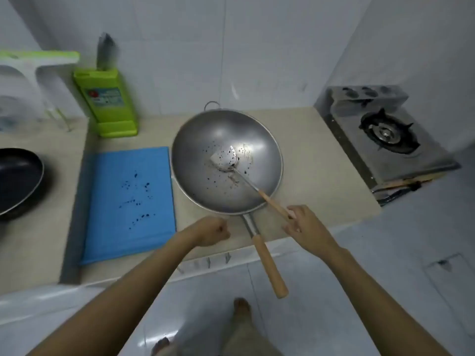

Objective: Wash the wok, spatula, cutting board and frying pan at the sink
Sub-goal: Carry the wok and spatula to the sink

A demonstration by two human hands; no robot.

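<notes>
My right hand (307,227) pinches the wooden end of the spatula (246,176) between its fingertips. My left hand (210,231) is curled into a fist and holds nothing, just beside the wok's handle. The wok (205,140) sits on the counter (316,160), and the spatula's blade lies inside it among dark specks and a little residue. Left of the wok lies the blue cutting board (128,201), spotted with dark flecks. At the far left edge I see the black frying pan (18,179). A green knife holder (108,104) stands behind the board, and a gas stove (385,137) sits to the right.
</notes>
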